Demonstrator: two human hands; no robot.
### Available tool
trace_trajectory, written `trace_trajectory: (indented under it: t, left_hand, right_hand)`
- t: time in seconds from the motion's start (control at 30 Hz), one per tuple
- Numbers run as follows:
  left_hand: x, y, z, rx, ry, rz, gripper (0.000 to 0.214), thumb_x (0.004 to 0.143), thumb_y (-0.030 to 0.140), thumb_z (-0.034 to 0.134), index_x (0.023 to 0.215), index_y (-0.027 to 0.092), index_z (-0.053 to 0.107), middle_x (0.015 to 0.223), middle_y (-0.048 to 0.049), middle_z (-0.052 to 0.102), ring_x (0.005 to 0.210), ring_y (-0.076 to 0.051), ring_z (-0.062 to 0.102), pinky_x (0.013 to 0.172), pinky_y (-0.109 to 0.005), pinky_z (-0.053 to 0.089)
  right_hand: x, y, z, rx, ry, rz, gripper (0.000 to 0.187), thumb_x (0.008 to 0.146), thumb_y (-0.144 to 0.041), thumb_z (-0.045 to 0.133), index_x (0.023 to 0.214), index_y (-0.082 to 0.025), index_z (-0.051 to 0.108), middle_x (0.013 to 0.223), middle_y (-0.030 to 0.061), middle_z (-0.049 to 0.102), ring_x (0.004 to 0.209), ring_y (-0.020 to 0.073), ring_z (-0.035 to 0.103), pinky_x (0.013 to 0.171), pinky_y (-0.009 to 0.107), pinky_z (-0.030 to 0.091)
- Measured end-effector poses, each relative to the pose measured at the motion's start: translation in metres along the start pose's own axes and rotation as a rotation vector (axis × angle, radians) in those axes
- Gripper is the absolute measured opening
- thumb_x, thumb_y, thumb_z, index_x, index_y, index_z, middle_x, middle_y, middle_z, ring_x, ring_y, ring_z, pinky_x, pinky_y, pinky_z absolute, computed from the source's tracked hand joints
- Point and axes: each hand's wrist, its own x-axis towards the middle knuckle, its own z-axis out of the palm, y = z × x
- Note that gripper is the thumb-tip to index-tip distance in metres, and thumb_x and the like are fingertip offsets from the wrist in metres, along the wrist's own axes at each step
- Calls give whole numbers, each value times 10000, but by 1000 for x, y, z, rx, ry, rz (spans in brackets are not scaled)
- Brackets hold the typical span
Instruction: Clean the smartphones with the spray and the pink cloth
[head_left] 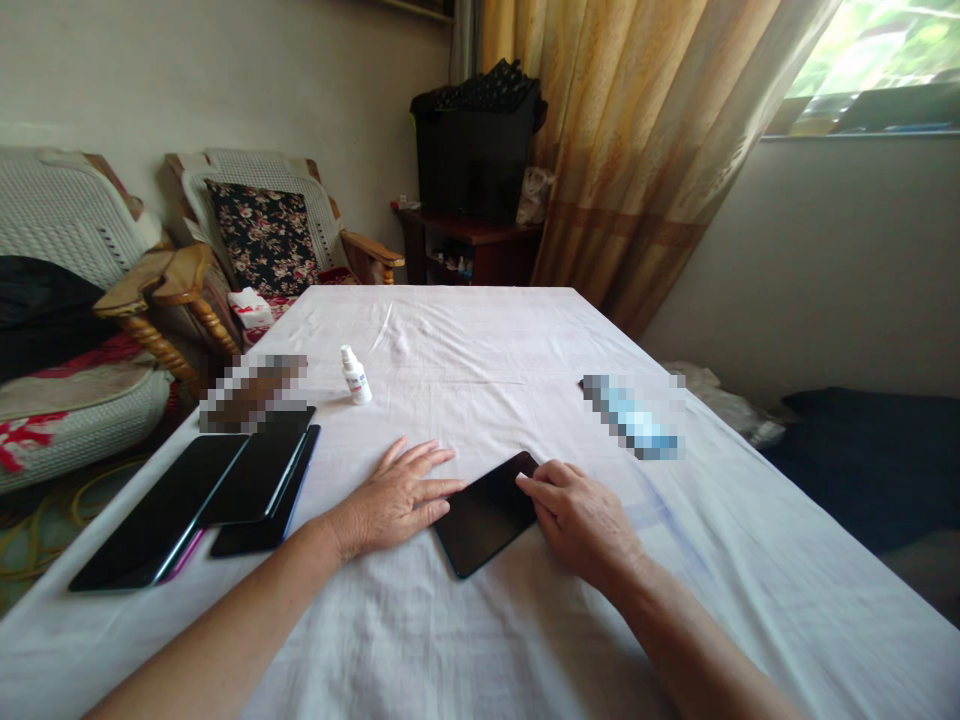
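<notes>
A black smartphone [487,515] lies at a slant on the white tablecloth in front of me, its dark glossy face up. My left hand [394,498] rests flat with fingers spread, the fingertips at the phone's left edge. Over the phone's upper right corner is my right hand [581,515], its fingers curled together. A small pale spot shows at its fingertips; whether it is a nail or something held is unclear. Further off, left of centre, stands a small white spray bottle [355,376].
Several dark phones or tablets [157,510] lie overlapping at the table's left side. A blurred brown object [255,395] is behind them. On the right lies a blurred light-blue object [634,415]. Wooden armchairs [262,215] and a covered television [472,155] stand beyond the table [480,340].
</notes>
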Motion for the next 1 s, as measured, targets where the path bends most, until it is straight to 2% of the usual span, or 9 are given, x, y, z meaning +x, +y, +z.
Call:
trace_trajectory:
  t: [0.1,0.2,0.4,0.63,0.87,1.0]
  left_hand:
    - [0,1,-1,-2,-3,-8,360,960,340,507,1312,380,569,1488,-26,450,1402,-275,328,1160,-556,135]
    - [1,1,-2,2,-4,-2,363,960,345,504,1316,387,563,1488,-20,450,1403,-272,328,1162,-552,134]
    - [1,0,-1,-1,-2,8,368,959,333,506,1320,384,560,1493,-24,446,1409,-267,319,1162,-549,130]
    - [0,0,-1,9,-5,0,365,959,341,509,1317,389,560,1488,-27,451,1407,-260,323,1160,-551,136]
    - [0,-2,2,6,14,17,366,964,340,496,1322,391,555,1494,-26,443,1406,-267,323,1157,-556,136]
    - [1,0,1,3,-6,-5,364,961,333,502,1316,385,563,1491,-32,447,1407,-273,321,1154,-565,137]
  right_hand:
    - [1,-11,0,2,-31,-38,347,930,-152,452,1178,-226,684,1045,89,664,924,207,609,748,278,460]
    - [1,-10,0,10,-34,-38,358,930,-149,449,1185,-239,684,1045,84,663,924,206,605,755,280,459]
    - [3,1,2,-24,24,102,391,910,-128,460,1200,-268,682,1102,83,653,990,218,592,792,292,463]
    - [2,-15,-1,-27,-50,0,395,914,-116,449,1219,-238,667,1085,90,660,944,214,603,758,290,468]
    - [1,7,-2,-44,12,130,402,909,-139,460,1199,-301,686,1085,71,663,980,211,602,750,279,457]
    - [1,13,-1,-36,38,181,345,953,-199,444,1189,-271,685,1052,69,678,952,212,617,734,286,455]
